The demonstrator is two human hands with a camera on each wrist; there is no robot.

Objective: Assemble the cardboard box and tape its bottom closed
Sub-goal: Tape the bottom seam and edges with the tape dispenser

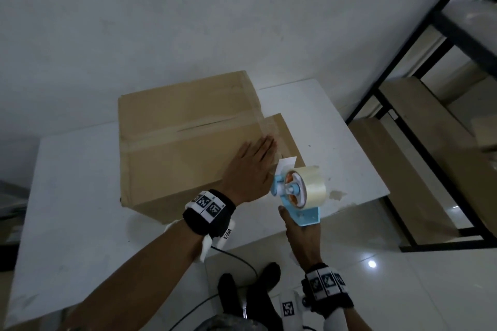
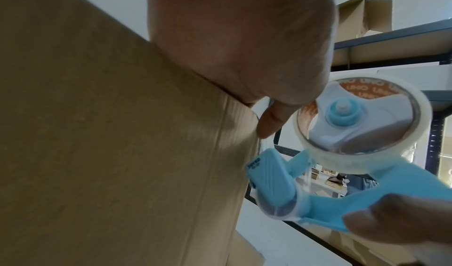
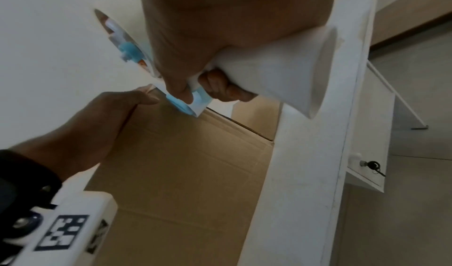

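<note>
The cardboard box (image 1: pixel 185 140) sits bottom-up on the white table (image 1: pixel 67 209), toward the far edge, flaps folded shut with a strip of clear tape already running along the centre seam and over the right-hand edge. One of the open-end flaps sticks out sideways at the right, lying near the tabletop.

Their left hand (image 1: pixel 250 169) is spread flat, fingers straight, pressing on the top right corner of the box right by where the tape turns over the edge. My guess is that's to pin the tape end and keep the box from sliding while the tape gets pulled or cut.

The right hand (image 1: pixel 301 239) is wrapped around the white handle of a blue tape dispenser (image 1: pixel 295 191), which carries a clear tape roll (image 1: pixel 313 183). The dispenser's front end is right up against the box's side just below that left hand, and the left wrist view shows a bit of clear tape between its thumb and the dispenser. So it looks like the seam strip is basically done and just needs tearing off.

Past the table there's a black metal shelving rack (image 1: pixel 443 43) holding flat cardboard.
</note>
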